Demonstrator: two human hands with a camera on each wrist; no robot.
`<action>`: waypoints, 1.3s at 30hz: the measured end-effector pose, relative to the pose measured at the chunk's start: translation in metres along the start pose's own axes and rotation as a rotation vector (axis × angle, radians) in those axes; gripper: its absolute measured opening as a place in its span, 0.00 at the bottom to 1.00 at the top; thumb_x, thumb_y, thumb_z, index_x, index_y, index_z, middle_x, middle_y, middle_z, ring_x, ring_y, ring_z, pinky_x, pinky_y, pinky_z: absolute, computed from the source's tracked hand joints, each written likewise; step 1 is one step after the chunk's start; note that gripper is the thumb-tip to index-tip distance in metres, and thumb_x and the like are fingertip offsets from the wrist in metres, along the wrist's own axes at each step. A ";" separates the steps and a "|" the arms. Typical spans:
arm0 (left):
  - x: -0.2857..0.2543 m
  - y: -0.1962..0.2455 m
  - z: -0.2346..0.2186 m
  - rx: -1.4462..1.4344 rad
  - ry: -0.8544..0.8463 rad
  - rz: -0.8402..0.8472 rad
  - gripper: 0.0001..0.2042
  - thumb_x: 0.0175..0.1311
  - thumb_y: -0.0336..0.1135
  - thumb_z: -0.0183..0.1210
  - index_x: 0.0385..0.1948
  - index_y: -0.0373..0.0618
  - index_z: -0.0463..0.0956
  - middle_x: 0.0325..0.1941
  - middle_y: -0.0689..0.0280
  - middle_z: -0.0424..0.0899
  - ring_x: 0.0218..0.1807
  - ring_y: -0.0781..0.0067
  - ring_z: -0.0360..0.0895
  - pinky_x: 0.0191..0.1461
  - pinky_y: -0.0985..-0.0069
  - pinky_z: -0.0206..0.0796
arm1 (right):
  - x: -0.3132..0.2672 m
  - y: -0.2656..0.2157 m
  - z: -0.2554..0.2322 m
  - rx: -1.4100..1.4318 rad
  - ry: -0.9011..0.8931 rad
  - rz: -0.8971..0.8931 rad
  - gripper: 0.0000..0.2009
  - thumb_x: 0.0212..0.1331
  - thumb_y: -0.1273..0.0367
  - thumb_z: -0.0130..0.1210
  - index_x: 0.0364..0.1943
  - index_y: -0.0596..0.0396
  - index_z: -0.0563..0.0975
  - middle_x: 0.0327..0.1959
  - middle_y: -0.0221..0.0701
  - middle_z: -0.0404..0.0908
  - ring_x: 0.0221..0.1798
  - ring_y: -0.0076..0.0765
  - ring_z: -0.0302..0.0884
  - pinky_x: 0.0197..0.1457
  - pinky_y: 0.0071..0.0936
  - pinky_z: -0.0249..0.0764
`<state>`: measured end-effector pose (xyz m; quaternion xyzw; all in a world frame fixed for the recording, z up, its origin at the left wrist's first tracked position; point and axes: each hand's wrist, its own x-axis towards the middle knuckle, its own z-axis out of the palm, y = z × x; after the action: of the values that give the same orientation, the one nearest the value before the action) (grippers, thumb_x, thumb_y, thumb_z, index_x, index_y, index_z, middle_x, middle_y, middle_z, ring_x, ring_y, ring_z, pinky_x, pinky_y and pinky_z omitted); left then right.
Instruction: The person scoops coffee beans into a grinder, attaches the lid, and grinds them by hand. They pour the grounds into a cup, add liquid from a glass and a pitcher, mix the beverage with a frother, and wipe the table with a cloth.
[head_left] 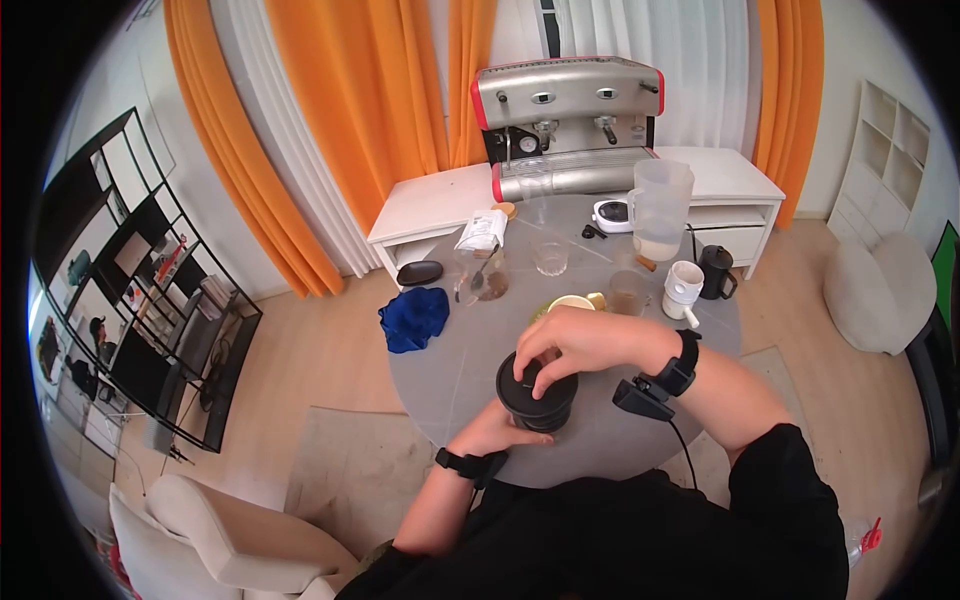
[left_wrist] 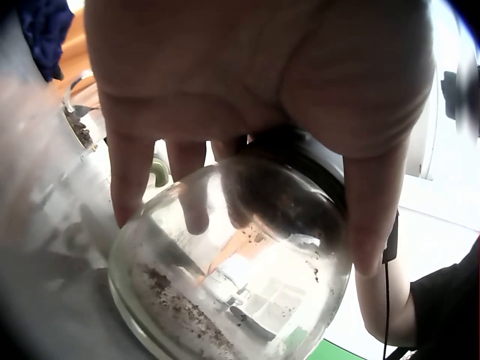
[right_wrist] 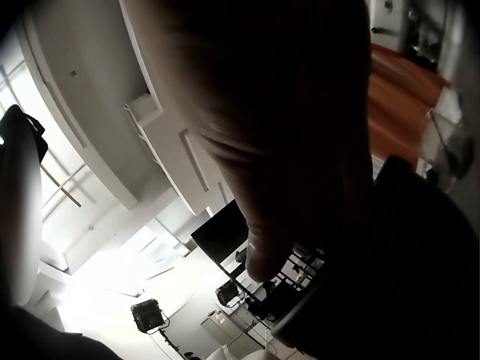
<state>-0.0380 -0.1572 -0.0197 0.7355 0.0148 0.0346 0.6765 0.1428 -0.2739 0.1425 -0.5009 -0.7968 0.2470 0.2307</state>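
A glass jar [left_wrist: 247, 277] with dark crumbs stuck inside and a black lid [head_left: 550, 390] is over the near edge of the grey table. My left hand [head_left: 490, 428] grips the jar's side, with its thumb along the front and the fingers around the far wall. From above, my right hand [head_left: 572, 342] grasps the top of the lid with curled fingertips. In the right wrist view the lid [right_wrist: 405, 262] is a dark shape beside the hand. Just beyond the right hand sits a pale yellow cup [head_left: 572, 302], partly hidden.
On the round table [head_left: 450, 380] stand a glass pitcher [head_left: 488, 280], a clear glass [head_left: 549, 260], a white mug [head_left: 683, 285], a plastic jug [head_left: 662, 205] and a black pitcher [head_left: 716, 272]. A blue cloth [head_left: 414, 320] lies left. An espresso machine [head_left: 570, 120] stands behind.
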 end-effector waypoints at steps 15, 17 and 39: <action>-0.005 -0.008 0.026 0.112 0.208 0.145 0.38 0.48 0.24 0.74 0.64 0.41 0.64 0.62 0.62 0.75 0.65 0.69 0.71 0.66 0.65 0.67 | 0.003 -0.028 0.046 -0.487 0.468 0.305 0.16 0.58 0.57 0.59 0.27 0.57 0.77 0.19 0.41 0.79 0.26 0.52 0.79 0.32 0.44 0.74; -0.007 -0.007 0.030 0.243 0.299 0.137 0.36 0.49 0.26 0.74 0.62 0.40 0.66 0.61 0.61 0.76 0.64 0.67 0.73 0.65 0.65 0.66 | 0.005 -0.034 0.056 -0.525 0.541 0.358 0.15 0.58 0.58 0.59 0.27 0.57 0.77 0.18 0.40 0.79 0.24 0.50 0.79 0.29 0.43 0.73; -0.015 0.002 0.002 0.039 -0.022 0.076 0.40 0.48 0.30 0.76 0.65 0.42 0.63 0.63 0.64 0.72 0.65 0.71 0.68 0.67 0.68 0.63 | 0.001 -0.007 0.004 -0.205 0.014 -0.196 0.15 0.59 0.61 0.61 0.40 0.58 0.79 0.38 0.34 0.79 0.46 0.43 0.77 0.51 0.37 0.74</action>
<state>-0.0528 -0.1600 -0.0187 0.7490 -0.0196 0.0519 0.6602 0.1351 -0.2763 0.1436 -0.4432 -0.8614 0.1370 0.2068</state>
